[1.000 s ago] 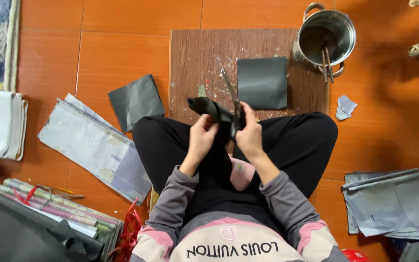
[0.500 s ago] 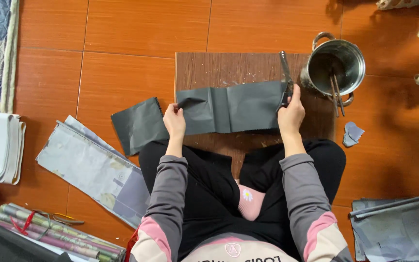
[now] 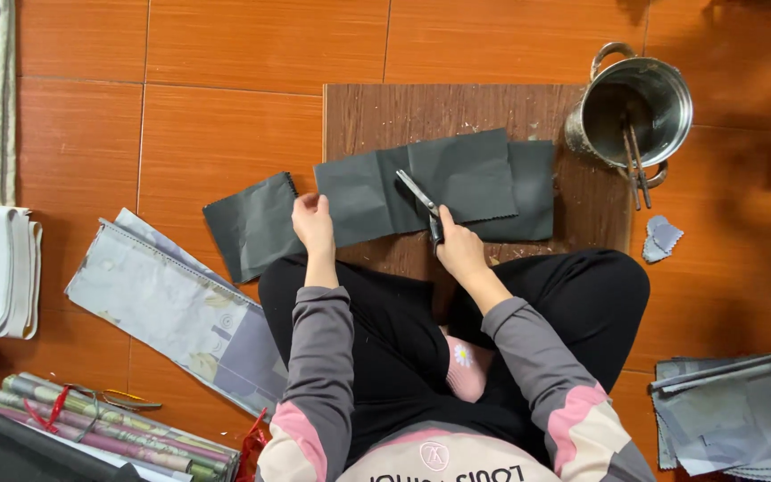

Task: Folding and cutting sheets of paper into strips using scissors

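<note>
**Scissors into the dark fabric, seen from your head cam**

Only the one view here, looking straight down from your head, so here's what it gives you. You're sitting cross-legged on the orange tiled floor (image 3: 225, 54) with a brown wooden board (image 3: 457, 112) in front of your knees. Spread across that board is a dark grey fabric strip (image 3: 377, 192), creased into panels, lying flat.

Your left hand (image 3: 312, 223) is curled over the strip's left edge, fingers closed on it and pinning it down. Your right hand (image 3: 459, 250) has its fingers wrapped through the handles of a pair of scissors (image 3: 421, 201), and the blades stand a little apart, lying on the fabric near the middle of the strip and pointing up and to the left.

A second dark grey piece (image 3: 252, 223) lies half off the board, just beside your left hand. A metal pot (image 3: 662, 89) with a pair of tongs (image 3: 635, 165) hanging over its rim stands at the board's top right corner. A small pale blue scrap (image 3: 662, 238) lies on the tiles right of the board. Patterned grey fabric (image 3: 162, 299) lies by your left knee, and a stack of folded grey sheets (image 3: 742, 415) lies well off to your right
</note>
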